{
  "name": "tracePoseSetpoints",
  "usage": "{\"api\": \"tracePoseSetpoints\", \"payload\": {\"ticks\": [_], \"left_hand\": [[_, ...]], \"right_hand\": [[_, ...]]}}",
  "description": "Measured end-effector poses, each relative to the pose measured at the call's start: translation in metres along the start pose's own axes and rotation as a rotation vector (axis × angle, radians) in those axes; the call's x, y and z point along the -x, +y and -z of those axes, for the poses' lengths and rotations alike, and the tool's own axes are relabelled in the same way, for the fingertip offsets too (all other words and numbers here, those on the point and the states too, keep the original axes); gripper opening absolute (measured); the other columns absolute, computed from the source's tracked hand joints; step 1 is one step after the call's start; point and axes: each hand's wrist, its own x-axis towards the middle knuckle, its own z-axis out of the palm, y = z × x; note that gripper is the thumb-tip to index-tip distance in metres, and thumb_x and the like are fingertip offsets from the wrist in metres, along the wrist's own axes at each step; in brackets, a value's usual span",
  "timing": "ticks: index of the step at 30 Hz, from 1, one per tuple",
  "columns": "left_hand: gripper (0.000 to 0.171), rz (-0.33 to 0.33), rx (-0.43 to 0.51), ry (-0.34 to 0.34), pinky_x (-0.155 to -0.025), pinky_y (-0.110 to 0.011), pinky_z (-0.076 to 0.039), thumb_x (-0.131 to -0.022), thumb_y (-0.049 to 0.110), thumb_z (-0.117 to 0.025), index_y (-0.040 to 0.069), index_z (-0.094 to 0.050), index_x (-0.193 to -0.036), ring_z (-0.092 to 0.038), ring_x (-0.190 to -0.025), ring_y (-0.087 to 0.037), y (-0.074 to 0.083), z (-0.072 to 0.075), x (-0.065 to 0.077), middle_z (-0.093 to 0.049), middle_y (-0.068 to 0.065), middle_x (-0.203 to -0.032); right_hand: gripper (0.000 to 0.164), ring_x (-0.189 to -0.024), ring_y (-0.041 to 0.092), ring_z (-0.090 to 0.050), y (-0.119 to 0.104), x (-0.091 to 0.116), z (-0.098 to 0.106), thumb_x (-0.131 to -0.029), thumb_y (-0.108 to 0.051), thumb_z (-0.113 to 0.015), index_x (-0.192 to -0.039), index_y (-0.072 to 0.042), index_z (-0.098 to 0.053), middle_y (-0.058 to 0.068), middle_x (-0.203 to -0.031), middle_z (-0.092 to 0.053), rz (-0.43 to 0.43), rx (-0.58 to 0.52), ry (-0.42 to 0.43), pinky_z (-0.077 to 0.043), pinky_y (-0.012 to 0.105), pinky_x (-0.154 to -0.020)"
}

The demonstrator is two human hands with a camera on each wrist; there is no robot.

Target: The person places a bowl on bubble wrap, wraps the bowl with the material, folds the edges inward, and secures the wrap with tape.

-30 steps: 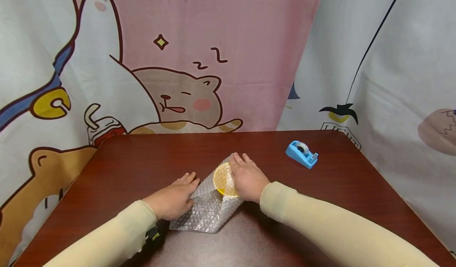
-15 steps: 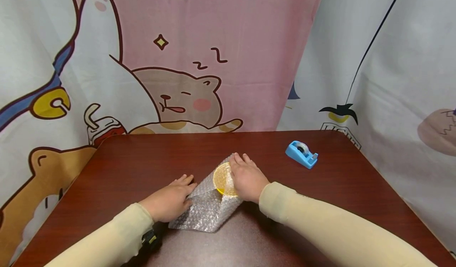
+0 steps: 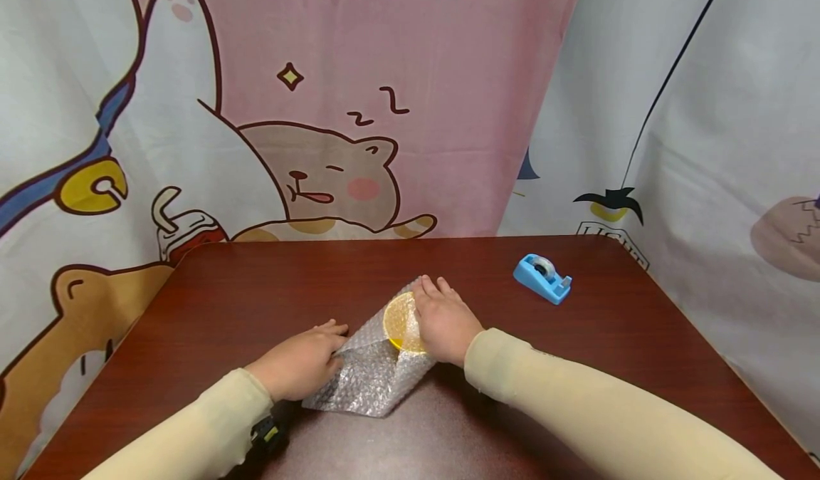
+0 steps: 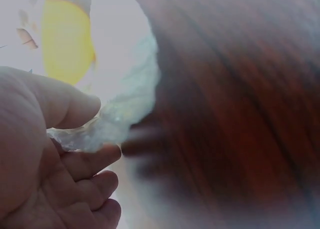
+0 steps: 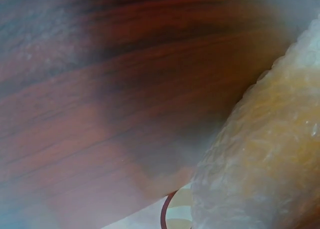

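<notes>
A sheet of bubble wrap (image 3: 361, 384) lies on the table, folded partly over a round yellow object (image 3: 400, 323) whose kind I cannot tell. My right hand (image 3: 446, 323) rests with extended fingers on the wrapped object's right side. At the sheet's left edge is my left hand (image 3: 297, 366). The left wrist view shows its thumb and index finger pinching the bubble wrap (image 4: 110, 121), with the yellow object (image 4: 67, 41) beyond. In the right wrist view, yellow shows through the bubble wrap (image 5: 265, 159); the right fingers are not visible there.
A blue tape dispenser (image 3: 543, 278) with a roll of clear tape stands at the back right of the brown wooden table (image 3: 256, 280). Behind the table hangs a curtain (image 3: 474, 110) printed with cartoon animals.
My left hand has shifted slightly left, drawing the bubble wrap's near edge a little with it. The right hand stays in nearly the same place on the wrapped object.
</notes>
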Motion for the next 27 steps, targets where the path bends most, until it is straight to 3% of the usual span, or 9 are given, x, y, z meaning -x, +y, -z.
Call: {"api": "tracePoseSetpoints", "payload": {"ticks": [4, 8, 11, 15, 21, 24, 27], "left_hand": [[0.013, -0.024, -0.015, 0.032, -0.122, -0.055, -0.040, -0.103, 0.012, -0.063, 0.009, -0.075, -0.104, -0.048, -0.148, -0.043, -0.0010, -0.0012, -0.0012, -0.058, -0.023, -0.151], [0.020, -0.047, -0.033, 0.069, -0.118, -0.055, -0.044, -0.102, 0.012, -0.064, 0.016, -0.068, -0.082, -0.055, -0.142, -0.043, 0.0001, -0.0004, -0.0015, -0.066, -0.020, -0.142], [0.012, -0.040, -0.036, 0.089, -0.118, -0.054, -0.045, -0.101, 0.011, -0.065, 0.009, -0.077, -0.098, -0.058, -0.140, -0.041, 0.0011, 0.0003, -0.0005, -0.070, -0.017, -0.137], [0.023, -0.025, -0.032, 0.101, -0.116, -0.051, -0.047, -0.100, 0.013, -0.068, 0.004, -0.077, -0.119, -0.062, -0.136, -0.036, 0.0022, 0.0014, 0.0010, -0.074, -0.013, -0.130], [0.005, -0.074, -0.073, 0.131, -0.094, -0.044, -0.058, -0.098, 0.016, -0.071, 0.015, -0.076, -0.097, -0.073, -0.102, -0.019, 0.0009, 0.0022, 0.0023, -0.076, 0.001, -0.105], [0.010, -0.093, -0.085, 0.141, -0.080, -0.038, -0.057, -0.097, 0.018, -0.072, 0.020, -0.072, -0.087, -0.065, -0.085, -0.009, 0.0001, 0.0028, 0.0031, -0.071, 0.008, -0.093], [0.024, -0.080, -0.074, 0.123, -0.070, -0.033, -0.050, -0.096, 0.018, -0.073, 0.023, -0.063, -0.075, -0.055, -0.073, -0.005, 0.0006, 0.0046, 0.0043, -0.062, 0.011, -0.080]], "right_hand": [[0.050, -0.156, 0.037, -0.038, 0.0000, 0.0001, -0.0001, -0.109, -0.013, -0.049, -0.152, 0.012, -0.045, 0.030, -0.162, -0.042, 0.000, 0.007, -0.002, -0.029, 0.055, -0.128], [0.050, -0.156, 0.039, -0.037, -0.0003, -0.0001, -0.0001, -0.110, -0.014, -0.048, -0.153, 0.011, -0.045, 0.029, -0.163, -0.041, -0.011, -0.003, -0.007, -0.029, 0.055, -0.128], [0.050, -0.156, 0.041, -0.036, -0.0008, -0.0002, 0.0000, -0.110, -0.015, -0.047, -0.153, 0.011, -0.044, 0.029, -0.163, -0.040, -0.020, -0.010, -0.011, -0.030, 0.056, -0.128], [0.051, -0.156, 0.042, -0.036, -0.0013, -0.0003, 0.0003, -0.111, -0.015, -0.047, -0.154, 0.011, -0.044, 0.029, -0.163, -0.040, -0.031, -0.011, -0.015, -0.030, 0.056, -0.128], [0.051, -0.157, 0.039, -0.035, -0.0013, -0.0007, 0.0002, -0.111, -0.016, -0.047, -0.155, 0.010, -0.043, 0.028, -0.164, -0.040, -0.031, -0.003, -0.023, -0.029, 0.055, -0.129], [0.051, -0.157, 0.037, -0.036, -0.0012, -0.0009, 0.0000, -0.111, -0.015, -0.047, -0.155, 0.011, -0.043, 0.028, -0.164, -0.040, -0.026, 0.006, -0.021, -0.028, 0.054, -0.129], [0.051, -0.157, 0.037, -0.036, -0.0013, -0.0008, -0.0002, -0.110, -0.014, -0.047, -0.154, 0.011, -0.043, 0.028, -0.163, -0.041, -0.019, 0.011, -0.017, -0.028, 0.054, -0.129]]}}
